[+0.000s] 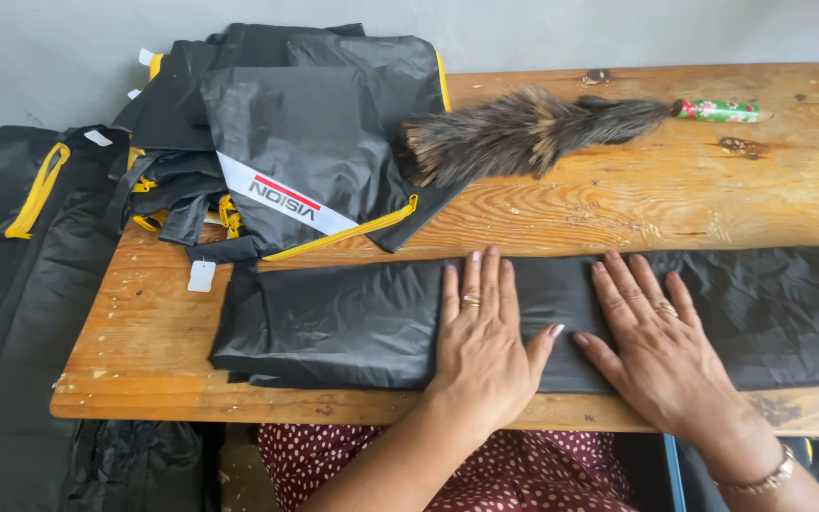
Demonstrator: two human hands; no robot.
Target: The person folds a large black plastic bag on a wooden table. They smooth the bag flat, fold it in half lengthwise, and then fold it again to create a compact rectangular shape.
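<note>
Keep your left hand (482,343) and right hand (656,343) flat, fingers spread and gripping nothing, pressing the long black glossy fabric strip (334,322) along the near edge of the worn wooden table (618,199), smoothing evenly outward.

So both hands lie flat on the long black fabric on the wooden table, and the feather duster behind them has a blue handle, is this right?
Not quite. In the head view the feather duster has a green handle with red marks, not blue. The rest holds: the left hand and the right hand lie flat on the long black fabric on the wooden table.
</note>
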